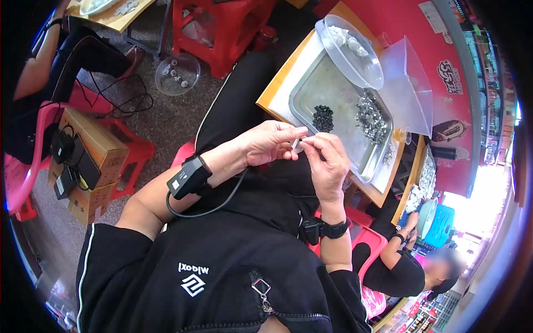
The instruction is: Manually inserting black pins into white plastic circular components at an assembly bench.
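My left hand [273, 143] and my right hand [327, 164] meet above my lap, beside the near corner of a metal tray [308, 72]. Thumb and fingers of both pinch a small whitish-grey part [297, 146], mostly covered by the fingertips. Its exact kind is too small to make out. On the tray lie a pile of small black ring-like parts [322, 119] and a heap of shiny metal pieces [371, 117].
A clear round tub [355, 72] with white pieces rests across the tray's far end. Another clear bowl [177, 75] of white parts stands on the floor near a red stool [194, 39]. Cardboard boxes [91, 161] are at left. A co-worker [400, 272] sits at lower right.
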Demonstrator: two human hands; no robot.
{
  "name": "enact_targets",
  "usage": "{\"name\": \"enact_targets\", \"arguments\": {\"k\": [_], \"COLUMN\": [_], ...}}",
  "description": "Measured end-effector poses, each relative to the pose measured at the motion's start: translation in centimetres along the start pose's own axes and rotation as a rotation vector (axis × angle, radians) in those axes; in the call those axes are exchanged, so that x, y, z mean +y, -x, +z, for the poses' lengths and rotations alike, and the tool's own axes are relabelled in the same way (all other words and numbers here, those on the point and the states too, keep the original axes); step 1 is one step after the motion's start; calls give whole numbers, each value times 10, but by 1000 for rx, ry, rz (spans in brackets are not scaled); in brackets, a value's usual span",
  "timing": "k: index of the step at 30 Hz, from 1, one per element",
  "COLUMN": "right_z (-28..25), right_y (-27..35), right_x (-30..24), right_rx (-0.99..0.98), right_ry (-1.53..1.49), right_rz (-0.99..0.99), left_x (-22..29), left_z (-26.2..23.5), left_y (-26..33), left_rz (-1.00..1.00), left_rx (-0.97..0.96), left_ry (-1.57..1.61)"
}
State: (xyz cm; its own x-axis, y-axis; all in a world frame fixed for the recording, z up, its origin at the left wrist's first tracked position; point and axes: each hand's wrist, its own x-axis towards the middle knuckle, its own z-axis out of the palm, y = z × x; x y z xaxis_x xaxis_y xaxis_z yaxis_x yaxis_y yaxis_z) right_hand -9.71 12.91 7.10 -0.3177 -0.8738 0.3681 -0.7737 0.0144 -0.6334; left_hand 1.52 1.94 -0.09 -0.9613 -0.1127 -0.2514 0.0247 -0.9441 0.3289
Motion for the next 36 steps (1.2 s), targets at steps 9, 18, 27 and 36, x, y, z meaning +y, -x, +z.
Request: {"name": "enact_targets", "arguments": {"k": [9, 18, 27, 36], "right_z": [-4, -22, -26, -23], "right_y": [-3, -16, -31, -17], "right_x": [3, 6, 12, 16], "right_rx": [-140, -399, -551, -488], "right_ry": [-106, 15, 72, 32], "right_rz": [154, -267, -373, -239], "left_x": [1, -5, -11, -15], "left_z": [1, -11, -14, -16], "left_y": [2, -1, -2, -7], "left_rz": [56, -301, -271, -176], "left_rx": [85, -80, -77, -46], "left_ry": [-208, 80, 149, 64]}}
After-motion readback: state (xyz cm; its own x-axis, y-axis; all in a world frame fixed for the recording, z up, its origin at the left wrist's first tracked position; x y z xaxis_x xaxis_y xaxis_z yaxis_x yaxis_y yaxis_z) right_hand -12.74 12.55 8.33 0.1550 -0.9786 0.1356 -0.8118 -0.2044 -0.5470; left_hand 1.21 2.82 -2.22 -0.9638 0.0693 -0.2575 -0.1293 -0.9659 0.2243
